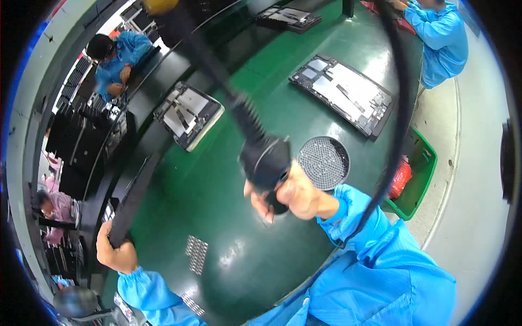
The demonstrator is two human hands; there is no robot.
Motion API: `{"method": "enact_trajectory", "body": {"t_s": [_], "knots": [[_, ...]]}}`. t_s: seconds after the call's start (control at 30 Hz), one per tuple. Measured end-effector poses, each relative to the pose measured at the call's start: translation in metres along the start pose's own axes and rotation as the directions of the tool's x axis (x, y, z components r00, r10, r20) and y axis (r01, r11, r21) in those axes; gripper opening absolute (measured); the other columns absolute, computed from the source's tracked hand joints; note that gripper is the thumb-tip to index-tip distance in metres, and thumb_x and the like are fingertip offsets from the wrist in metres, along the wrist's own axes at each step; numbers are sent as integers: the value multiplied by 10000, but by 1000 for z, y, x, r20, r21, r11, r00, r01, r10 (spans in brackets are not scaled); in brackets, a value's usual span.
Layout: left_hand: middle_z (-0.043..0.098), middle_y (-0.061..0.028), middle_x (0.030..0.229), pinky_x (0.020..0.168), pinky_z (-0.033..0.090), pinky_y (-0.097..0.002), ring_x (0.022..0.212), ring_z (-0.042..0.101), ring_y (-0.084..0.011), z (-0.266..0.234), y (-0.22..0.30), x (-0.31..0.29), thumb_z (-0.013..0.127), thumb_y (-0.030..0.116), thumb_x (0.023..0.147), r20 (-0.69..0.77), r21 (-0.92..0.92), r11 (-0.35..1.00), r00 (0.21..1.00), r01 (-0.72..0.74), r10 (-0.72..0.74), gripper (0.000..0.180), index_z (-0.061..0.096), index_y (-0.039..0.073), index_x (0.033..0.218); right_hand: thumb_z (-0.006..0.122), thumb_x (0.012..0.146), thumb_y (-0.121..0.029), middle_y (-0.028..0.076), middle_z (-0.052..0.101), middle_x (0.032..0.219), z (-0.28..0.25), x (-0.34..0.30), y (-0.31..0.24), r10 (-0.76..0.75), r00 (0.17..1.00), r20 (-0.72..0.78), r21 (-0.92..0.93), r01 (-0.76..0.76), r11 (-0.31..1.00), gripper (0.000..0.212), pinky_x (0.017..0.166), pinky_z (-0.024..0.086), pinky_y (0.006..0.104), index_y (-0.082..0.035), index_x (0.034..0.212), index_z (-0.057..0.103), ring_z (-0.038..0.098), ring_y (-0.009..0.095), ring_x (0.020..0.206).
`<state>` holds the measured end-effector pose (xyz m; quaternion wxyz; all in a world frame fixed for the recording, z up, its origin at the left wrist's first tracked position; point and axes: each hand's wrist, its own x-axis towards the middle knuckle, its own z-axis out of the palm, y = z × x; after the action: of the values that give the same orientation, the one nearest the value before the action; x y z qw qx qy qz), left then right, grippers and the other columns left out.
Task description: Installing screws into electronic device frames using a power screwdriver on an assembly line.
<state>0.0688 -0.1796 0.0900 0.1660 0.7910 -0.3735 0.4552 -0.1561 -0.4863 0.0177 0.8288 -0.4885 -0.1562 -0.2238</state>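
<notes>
My right hand (pixel 293 194) is raised close to the camera and gripped on a black electric screwdriver (pixel 265 158), whose body runs up and left, with a thick black cable (pixel 403 103) looping over to the right. My left hand (pixel 115 251) rests at the green table's left edge, fingers closed on a long black strip (pixel 133 198) that lies along the dark conveyor rail. A round grey perforated screw tray (pixel 324 162) sits just beyond my right hand. An opened tablet-like device (pixel 188 115) lies ahead, a larger opened one (pixel 345 92) farther right.
Small silver perforated strips (pixel 196 254) lie on the green table (pixel 217 185) near me. A green bin (pixel 418 174) with red contents stands at the right. A person in blue (pixel 441 38) works top right, another (pixel 117 57) top left, across a black conveyor.
</notes>
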Motion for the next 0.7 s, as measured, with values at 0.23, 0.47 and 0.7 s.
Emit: {"method": "enact_trajectory", "body": {"t_s": [0.23, 0.47, 0.7], "knots": [[669, -137, 925, 760, 494, -413, 852, 653, -322, -34, 129, -34, 673, 72, 585, 230, -298, 920, 916, -255, 328, 371, 629, 2, 947, 464, 805, -715, 75, 579, 634, -46, 8, -56, -95, 981, -169, -277, 45, 960, 846, 451, 442, 230, 58, 1146, 498, 552, 118, 486], [551, -138, 1277, 1064, 71, -654, 1281, 409, -394, -47, 214, -99, 826, 224, 607, 730, -467, 850, 649, 244, 215, 691, 549, 2, 1201, 258, 863, -724, 108, 533, 648, -99, -3, -53, -146, 969, -199, -349, 69, 935, 836, 474, 466, 311, 44, 1134, 444, 534, 171, 482], [540, -155, 1289, 1054, 77, -665, 1274, 426, -378, -24, 241, -145, 796, 106, 658, 678, -585, 702, 720, 406, 149, 597, 551, 3, 1192, 236, 860, -732, 93, 528, 649, -108, 2, -43, -171, 954, -245, -474, 35, 880, 839, 492, 471, 305, 31, 1129, 457, 536, 160, 499]]}}
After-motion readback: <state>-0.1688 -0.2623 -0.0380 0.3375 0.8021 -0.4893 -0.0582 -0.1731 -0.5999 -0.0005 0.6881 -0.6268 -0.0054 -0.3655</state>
